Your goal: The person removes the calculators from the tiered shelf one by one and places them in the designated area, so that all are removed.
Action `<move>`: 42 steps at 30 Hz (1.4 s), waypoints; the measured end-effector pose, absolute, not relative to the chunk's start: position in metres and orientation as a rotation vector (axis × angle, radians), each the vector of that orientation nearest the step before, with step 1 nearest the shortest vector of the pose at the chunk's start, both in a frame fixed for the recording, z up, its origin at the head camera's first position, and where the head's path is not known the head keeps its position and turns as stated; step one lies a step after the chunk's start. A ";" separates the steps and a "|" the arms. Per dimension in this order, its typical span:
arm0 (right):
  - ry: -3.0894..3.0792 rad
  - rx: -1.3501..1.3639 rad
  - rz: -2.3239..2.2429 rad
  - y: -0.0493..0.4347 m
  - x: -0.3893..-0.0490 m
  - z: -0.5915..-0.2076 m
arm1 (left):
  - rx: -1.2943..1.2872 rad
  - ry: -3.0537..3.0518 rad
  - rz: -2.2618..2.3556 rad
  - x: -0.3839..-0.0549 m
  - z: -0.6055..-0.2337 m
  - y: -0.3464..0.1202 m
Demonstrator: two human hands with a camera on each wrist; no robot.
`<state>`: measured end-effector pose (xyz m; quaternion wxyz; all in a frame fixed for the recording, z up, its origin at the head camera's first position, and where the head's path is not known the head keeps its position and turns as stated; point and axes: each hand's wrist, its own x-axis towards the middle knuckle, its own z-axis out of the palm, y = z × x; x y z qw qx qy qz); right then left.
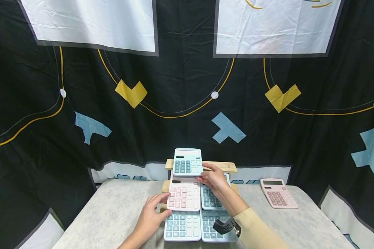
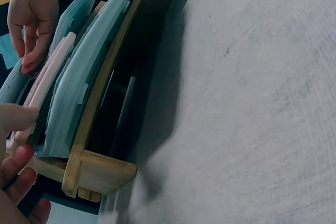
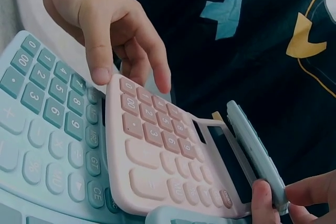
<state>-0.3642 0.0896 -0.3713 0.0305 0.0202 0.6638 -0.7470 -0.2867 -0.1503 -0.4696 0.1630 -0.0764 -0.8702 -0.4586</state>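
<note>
My right hand (image 1: 216,179) pinches the lower right corner of a light blue calculator (image 1: 187,162) at the top of a tiered wooden stand (image 1: 219,167). In the right wrist view that blue calculator (image 3: 257,153) stands tilted, edge-on, over the pink calculator's display. The pink calculator (image 1: 184,194) leans on the middle tier. Beside its left edge is my left hand (image 1: 151,211), its fingers loosely extended; the thumb (image 3: 100,69) touches the pink calculator's lower corner. Another blue calculator (image 1: 212,200) sits right of the pink one, partly behind my right arm.
Two blue calculators (image 1: 183,225) lean side by side on the lowest tier, one partly covered by my right wrist. Another pink calculator (image 1: 278,194) lies on the grey table (image 1: 112,211) to the right. A black patterned curtain (image 1: 180,135) hangs behind the table.
</note>
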 end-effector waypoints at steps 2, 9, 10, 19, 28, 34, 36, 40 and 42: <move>2.036 0.063 -2.304 0.090 -0.365 -0.372 | -0.222 -2.480 -1.314 -0.287 -0.470 -0.151; 2.028 0.032 -2.298 0.091 -0.367 -0.372 | -0.219 -2.492 -1.317 -0.286 -0.472 -0.155; 2.033 0.010 -2.296 0.092 -0.367 -0.372 | -0.223 -2.492 -1.314 -0.286 -0.472 -0.155; 2.000 -0.085 -2.301 0.093 -0.367 -0.370 | -0.257 -2.494 -1.280 -0.287 -0.468 -0.151; 1.883 -0.087 -2.355 0.093 -0.368 -0.367 | -0.273 -2.498 -1.296 -0.286 -0.468 -0.151; 1.832 -0.097 -2.371 0.094 -0.369 -0.366 | -0.298 -2.495 -1.309 -0.286 -0.469 -0.151; 1.821 -0.096 -2.378 0.095 -0.368 -0.366 | -0.302 -2.495 -1.312 -0.286 -0.469 -0.150; 1.818 -0.084 -2.393 0.096 -0.366 -0.363 | -0.302 -2.496 -1.307 -0.286 -0.469 -0.150; 1.826 -0.073 -2.397 0.097 -0.366 -0.361 | -0.297 -2.493 -1.310 -0.286 -0.469 -0.150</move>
